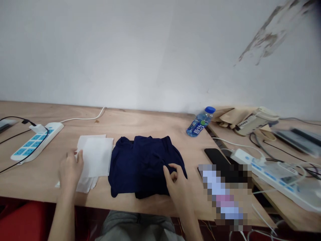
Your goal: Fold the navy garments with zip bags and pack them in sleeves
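Your right hand [177, 182] is on the right edge of the navy cloth [142, 164], thumb and curled fingers closed on a bit of fabric there, so it looks like a pinch rather than a flat press. The cloth sits in a loose folded heap mid-bench, near the front edge, right in front of you.

Your left hand [70, 169] lies flat on the left edge of the white sheets [96, 155], fingers loosely together and nothing gripped. The sheets lie just beside the cloth on its left, touching it or close to it.

I'd guess the cloth is light, soft and floppy: no stiffness, so it'll sag and unfold wherever you lift it. Grab a hem or corner with a pinch, not the bulky middle. It shouldn't slip much on the bare wood bench [155, 130].

The bottle [200, 122] and phone [215, 155] are off to the right, apart from the cloth.
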Tool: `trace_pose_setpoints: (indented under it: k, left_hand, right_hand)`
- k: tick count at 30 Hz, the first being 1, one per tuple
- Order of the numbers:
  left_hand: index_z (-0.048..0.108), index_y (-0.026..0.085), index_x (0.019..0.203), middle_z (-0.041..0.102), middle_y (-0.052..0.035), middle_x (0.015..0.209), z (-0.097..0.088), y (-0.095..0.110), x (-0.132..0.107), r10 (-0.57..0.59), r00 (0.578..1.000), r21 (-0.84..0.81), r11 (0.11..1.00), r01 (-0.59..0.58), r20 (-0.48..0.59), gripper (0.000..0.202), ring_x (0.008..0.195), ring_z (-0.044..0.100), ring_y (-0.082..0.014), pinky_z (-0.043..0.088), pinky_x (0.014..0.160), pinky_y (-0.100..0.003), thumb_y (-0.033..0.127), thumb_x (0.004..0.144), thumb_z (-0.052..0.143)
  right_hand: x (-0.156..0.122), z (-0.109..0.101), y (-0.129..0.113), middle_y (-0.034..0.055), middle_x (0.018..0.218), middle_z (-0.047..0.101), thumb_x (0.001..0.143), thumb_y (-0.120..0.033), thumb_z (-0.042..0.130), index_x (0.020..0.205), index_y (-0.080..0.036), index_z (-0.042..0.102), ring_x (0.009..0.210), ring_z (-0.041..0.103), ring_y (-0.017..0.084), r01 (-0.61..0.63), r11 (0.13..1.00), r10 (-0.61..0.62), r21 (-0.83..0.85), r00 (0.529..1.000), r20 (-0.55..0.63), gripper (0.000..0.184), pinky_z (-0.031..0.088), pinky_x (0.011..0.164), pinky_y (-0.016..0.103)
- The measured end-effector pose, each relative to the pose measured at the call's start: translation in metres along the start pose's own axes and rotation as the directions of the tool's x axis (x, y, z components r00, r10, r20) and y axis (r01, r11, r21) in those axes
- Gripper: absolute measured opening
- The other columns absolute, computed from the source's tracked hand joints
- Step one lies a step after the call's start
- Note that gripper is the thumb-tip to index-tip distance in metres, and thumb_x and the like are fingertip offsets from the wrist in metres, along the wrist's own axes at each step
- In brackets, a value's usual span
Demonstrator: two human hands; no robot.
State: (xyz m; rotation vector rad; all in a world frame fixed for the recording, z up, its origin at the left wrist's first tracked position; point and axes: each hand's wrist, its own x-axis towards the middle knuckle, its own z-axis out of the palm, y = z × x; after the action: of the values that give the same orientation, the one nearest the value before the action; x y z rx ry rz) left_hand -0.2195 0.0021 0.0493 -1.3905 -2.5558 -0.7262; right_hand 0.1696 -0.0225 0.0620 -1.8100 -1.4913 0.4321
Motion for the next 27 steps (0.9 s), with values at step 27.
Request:
trace_pose_setpoints:
  k: [27]
  left_hand:
    - [0.063,0.018,0.101,0.071,-0.008,0.083,0.009,0.182,-0.132,0.393,0.684,-0.355,0.912,-0.205,0.615,0.037,0.082,0.069,-0.026,0.041,0.068,-0.032,0.051,0.093,0.048]
  right_hand:
    - [-0.018,-0.035,0.06,0.0054,0.068,0.063,0.088,-0.057,0.043,0.114,-0.015,0.057,0.055,0.058,0.021,-0.158,0.976,0.128,-0.152,0.972,-0.195,0.051,0.042,0.052,0.031]
